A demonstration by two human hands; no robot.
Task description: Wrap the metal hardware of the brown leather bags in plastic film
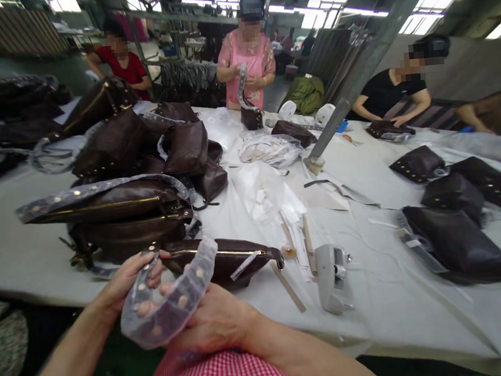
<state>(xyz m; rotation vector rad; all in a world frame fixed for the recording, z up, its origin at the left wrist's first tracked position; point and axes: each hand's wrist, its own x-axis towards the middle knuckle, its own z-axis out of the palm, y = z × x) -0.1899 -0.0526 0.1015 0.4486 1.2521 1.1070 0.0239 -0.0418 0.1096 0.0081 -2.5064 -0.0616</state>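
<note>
Close to my body, a studded bag strap [174, 319] in clear plastic wrap curves in a loop between my hands. My left hand [129, 280] pinches its dark end, where a row of gold studs shows. Around the lower side of the loop, my right hand [216, 320] is closed on the plastic-covered strap; some of its fingers show blurred through the wrap. The strap seems joined to a dark brown handbag [221, 250] with a gold zipper, lying on the table just beyond my hands. A paper-like tag rests across that bag.
More brown handbags [116, 205] are piled left. A tape dispenser [334, 279] stands right of my hands on the white-covered table [370, 248]. Further right lie several bags [461, 240]. A metal post [355, 79] rises from the table. Co-workers [246, 65] work across it.
</note>
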